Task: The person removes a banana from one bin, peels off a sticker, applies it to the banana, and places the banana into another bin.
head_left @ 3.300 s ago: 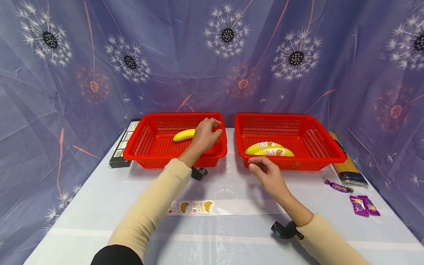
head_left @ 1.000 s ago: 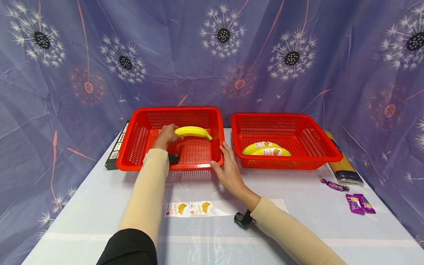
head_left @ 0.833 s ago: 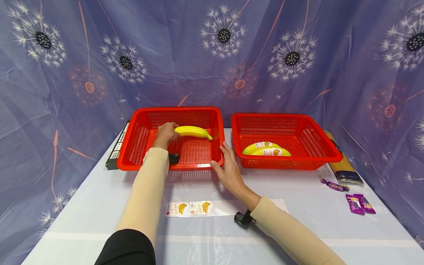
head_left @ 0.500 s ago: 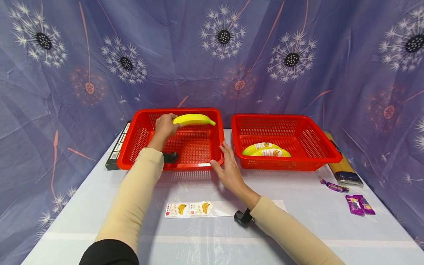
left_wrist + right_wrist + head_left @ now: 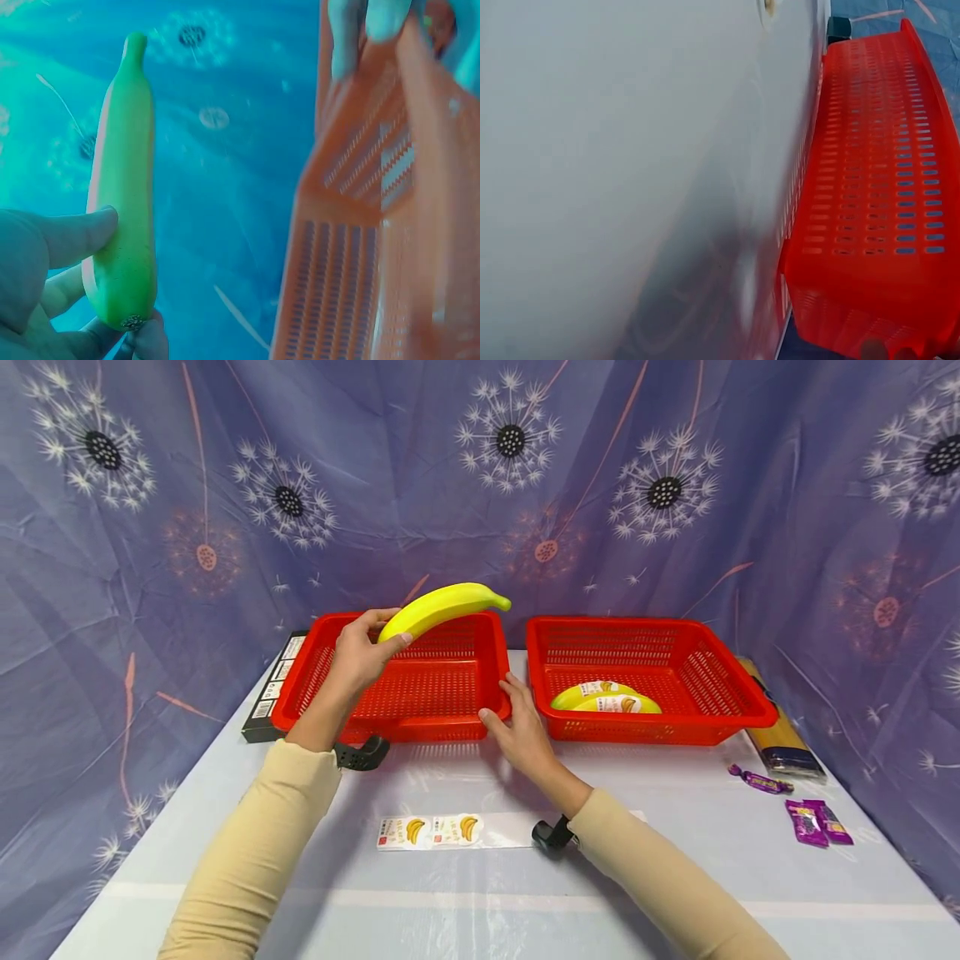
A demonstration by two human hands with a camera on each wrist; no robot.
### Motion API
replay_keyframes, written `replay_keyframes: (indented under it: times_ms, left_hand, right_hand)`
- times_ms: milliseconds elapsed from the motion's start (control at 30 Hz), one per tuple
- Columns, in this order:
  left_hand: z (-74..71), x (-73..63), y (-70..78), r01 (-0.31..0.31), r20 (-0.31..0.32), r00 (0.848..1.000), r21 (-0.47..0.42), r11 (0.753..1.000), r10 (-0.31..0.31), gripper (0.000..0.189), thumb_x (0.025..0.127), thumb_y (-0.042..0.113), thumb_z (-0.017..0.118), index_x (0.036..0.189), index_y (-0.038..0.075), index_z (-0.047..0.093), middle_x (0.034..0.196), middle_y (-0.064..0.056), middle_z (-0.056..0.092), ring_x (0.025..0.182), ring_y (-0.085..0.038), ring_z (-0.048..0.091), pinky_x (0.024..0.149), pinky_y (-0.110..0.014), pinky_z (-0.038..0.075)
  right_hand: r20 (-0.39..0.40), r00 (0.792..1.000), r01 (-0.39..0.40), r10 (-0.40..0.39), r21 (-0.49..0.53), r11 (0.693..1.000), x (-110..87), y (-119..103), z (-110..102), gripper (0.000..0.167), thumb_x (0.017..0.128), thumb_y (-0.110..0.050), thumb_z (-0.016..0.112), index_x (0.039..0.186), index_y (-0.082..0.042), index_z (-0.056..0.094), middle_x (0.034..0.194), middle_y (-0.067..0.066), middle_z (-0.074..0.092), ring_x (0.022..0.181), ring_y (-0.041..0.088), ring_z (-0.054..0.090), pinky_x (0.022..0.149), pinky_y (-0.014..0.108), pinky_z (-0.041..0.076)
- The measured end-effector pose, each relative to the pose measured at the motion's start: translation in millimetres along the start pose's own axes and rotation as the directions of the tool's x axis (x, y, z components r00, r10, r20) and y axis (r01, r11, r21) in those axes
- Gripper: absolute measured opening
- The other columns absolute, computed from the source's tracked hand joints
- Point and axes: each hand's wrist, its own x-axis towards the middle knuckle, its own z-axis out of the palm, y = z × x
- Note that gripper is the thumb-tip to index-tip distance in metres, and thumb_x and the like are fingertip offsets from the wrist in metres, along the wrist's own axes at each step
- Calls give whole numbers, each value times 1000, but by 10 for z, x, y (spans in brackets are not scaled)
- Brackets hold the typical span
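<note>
In the head view, my left hand (image 5: 360, 652) holds a yellow toy banana (image 5: 446, 606) by its blunt end, above the left red basket (image 5: 408, 729). The left wrist view shows the thumb pressed on the side of the banana (image 5: 127, 165), fingers behind it, stem pointing away. My right hand (image 5: 525, 735) grips the front right corner of that basket, thumb at the front rim and fingers along the right side. No other banana shows inside the left basket. Two bananas (image 5: 626, 704) with printed labels lie in the right red basket (image 5: 660, 727).
A strip of banana labels (image 5: 510, 831) lies on the white table (image 5: 420, 918) in front. A black box (image 5: 272, 693) stands behind the left basket's side. To the right lie a pack of noodles (image 5: 787, 743) and purple-wrapped candies (image 5: 806, 822). A patterned curtain (image 5: 420, 477) closes the back.
My left hand has taken hold of the banana in the left basket and lifted it up out and nearer. My right hand moved left from the right basket to the left basket's corner.
</note>
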Motion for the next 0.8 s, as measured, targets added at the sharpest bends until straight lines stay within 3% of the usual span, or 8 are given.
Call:
replay_keyframes:
  times_ms: [100,233,333,433,500,600,667,800]
  left_hand:
    - [-2,-175,23,-28,6,1000,-48,998,28,48,89,24,65,134,17,51,125,-11,55,104,-25,53,82,-27,47]
    - [2,-406,10,-64,24,998,-38,997,65,47,87,24,66,132,18,53,119,-10,56,99,-25,53,77,-27,48]
    - [15,-573,-45,-79,65,995,-29,996,81,45,87,24,67,130,18,54,118,-9,57,95,-27,55,74,-29,49]
    - [42,-730,-142,-88,118,989,-34,996,92,44,86,23,67,128,18,55,117,-9,59,94,-26,55,76,-29,49]
    - [60,-830,-229,-95,148,984,-38,995,99,44,86,22,68,128,18,56,116,-10,60,94,-25,55,76,-27,49]
    - [86,-968,-386,-99,178,979,-12,995,99,44,84,20,69,126,19,57,112,-8,62,92,-24,56,75,-25,49]
    - [104,-1047,-498,-97,187,978,14,995,92,43,84,20,70,125,19,58,110,-8,62,90,-22,56,73,-25,49]
    - [162,-1158,-727,-89,214,974,73,993,72,41,82,18,72,121,17,60,107,-7,64,86,-20,57,70,-26,48]
  right_hand:
    - [5,1000,-10,10,1,1000,38,9,-10,62,90,-31,62,138,1,40,153,10,30,137,30,37,107,45,38]
    - [25,999,-27,27,6,1000,66,14,-19,63,90,-34,62,139,1,40,154,9,29,115,28,55,93,41,48]
    - [44,998,-40,40,13,999,74,13,-29,65,90,-36,61,140,0,39,154,8,28,103,27,58,88,40,49]
    - [51,997,-52,50,27,998,71,11,-44,67,90,-36,62,142,-3,37,149,9,34,106,29,58,90,43,48]
    - [51,998,-44,42,36,998,67,14,-52,64,89,-32,63,142,-5,38,148,10,35,119,30,53,98,46,44]
    - [52,999,5,-6,20,1000,65,23,-60,60,88,-16,63,141,-2,38,149,14,35,130,32,45,104,48,39]
    - [50,998,36,-36,0,999,69,28,-63,57,87,-13,63,138,1,41,151,15,32,137,31,37,105,47,39]
    - [67,998,8,-8,-7,1000,77,17,-75,59,91,-24,61,139,1,40,153,12,30,134,30,41,95,42,47]
